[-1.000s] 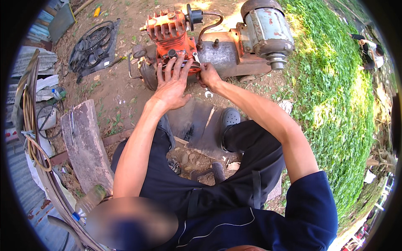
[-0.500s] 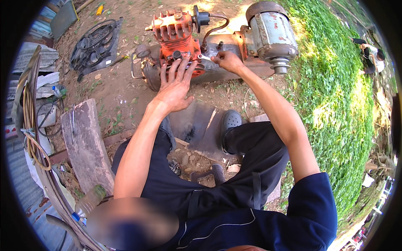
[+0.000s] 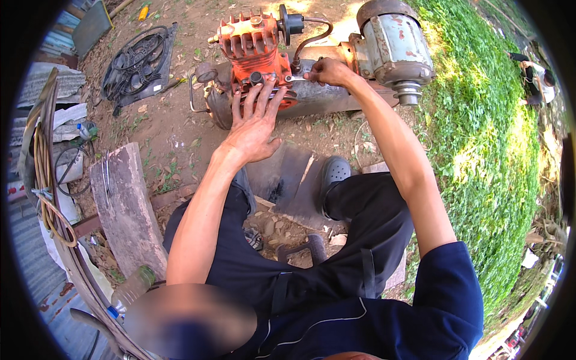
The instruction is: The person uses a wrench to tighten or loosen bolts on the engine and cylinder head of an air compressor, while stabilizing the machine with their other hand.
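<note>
An orange air compressor pump with cooling fins sits on a grey, worn tank. My left hand rests its spread, outstretched fingers against the pump's lower front, just below a dark round cap. Whether it presses on anything is hidden beneath the fingers. To its right, my right hand is closed round one end of a silver wrench, whose other end meets the pump's base on the right side. A dark curved pipe runs down behind the right hand to the tank.
A grey electric motor with a stepped pulley is mounted at the tank's right end. A pressure gauge stands at the left. Coiled black hoses lie on the dirt. A wooden plank lies nearer, at left. Another person is far right.
My right hand has moved slightly right and up, with the wrench turned closer to level. My left hand stays on the pump's front. The whole view has shifted a little.
</note>
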A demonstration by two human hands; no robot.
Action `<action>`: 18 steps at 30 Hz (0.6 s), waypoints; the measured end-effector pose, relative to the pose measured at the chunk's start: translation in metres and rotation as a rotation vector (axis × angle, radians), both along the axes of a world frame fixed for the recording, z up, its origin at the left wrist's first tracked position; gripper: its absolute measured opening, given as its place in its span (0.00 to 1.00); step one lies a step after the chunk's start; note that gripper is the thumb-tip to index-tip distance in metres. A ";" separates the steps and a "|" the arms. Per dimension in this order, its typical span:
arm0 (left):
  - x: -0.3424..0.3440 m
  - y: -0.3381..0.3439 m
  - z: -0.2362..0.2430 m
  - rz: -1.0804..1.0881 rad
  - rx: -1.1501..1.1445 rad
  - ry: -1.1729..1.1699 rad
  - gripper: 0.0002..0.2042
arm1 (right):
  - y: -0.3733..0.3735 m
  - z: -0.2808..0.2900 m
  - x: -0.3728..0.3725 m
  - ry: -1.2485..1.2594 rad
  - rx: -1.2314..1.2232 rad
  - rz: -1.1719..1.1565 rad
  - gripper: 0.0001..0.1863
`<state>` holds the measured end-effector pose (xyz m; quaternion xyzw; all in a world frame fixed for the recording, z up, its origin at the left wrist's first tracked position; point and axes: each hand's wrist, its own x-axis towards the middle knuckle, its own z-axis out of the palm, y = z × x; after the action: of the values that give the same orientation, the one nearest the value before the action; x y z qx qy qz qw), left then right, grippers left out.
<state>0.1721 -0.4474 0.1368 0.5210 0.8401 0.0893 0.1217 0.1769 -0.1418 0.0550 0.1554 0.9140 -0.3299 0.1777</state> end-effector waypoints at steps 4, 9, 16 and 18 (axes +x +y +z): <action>0.001 0.000 0.000 0.000 -0.001 0.003 0.52 | -0.004 -0.007 0.007 -0.028 -0.126 -0.071 0.28; 0.004 0.001 0.002 0.028 -0.048 -0.010 0.53 | -0.041 -0.030 0.027 -0.115 -0.297 -0.341 0.31; 0.002 0.013 0.003 0.008 -0.035 0.014 0.52 | -0.122 -0.077 0.042 0.162 -0.667 -0.861 0.26; 0.001 0.007 -0.001 0.008 -0.020 0.015 0.52 | -0.125 -0.070 0.046 0.204 -0.408 -0.759 0.25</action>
<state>0.1729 -0.4406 0.1355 0.5170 0.8440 0.0773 0.1201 0.2229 -0.2666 -0.0151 0.4084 0.7212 -0.5592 -0.0202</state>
